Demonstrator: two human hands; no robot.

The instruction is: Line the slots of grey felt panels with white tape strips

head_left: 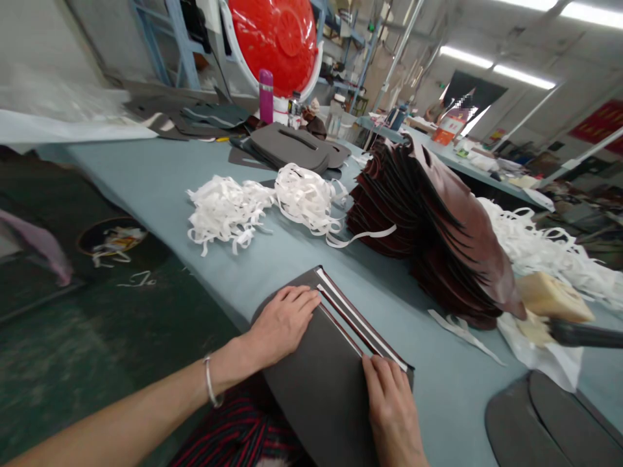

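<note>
A dark grey panel [321,383] lies in front of me at the near edge of the table. Along its far edge run white strips [341,295] and narrow dark brown bands, with a long slot between them. My left hand [287,318] rests flat on the panel's left part, fingertips by the end of a white strip; a bracelet [210,381] circles that wrist. My right hand [392,402] lies on the panel's right side, its fingers stretched towards the strip and the fingertips touching the edge of the slot. My right thumb is hidden.
Two heaps of white strips [228,211] lie beyond the panel. A tall stack of brown leather-like pieces [452,227] stands to their right, near a yellowish block [555,295]. More grey pieces [555,421] lie at lower right. Farther back are a purple bottle [265,97] and a red round object [277,39].
</note>
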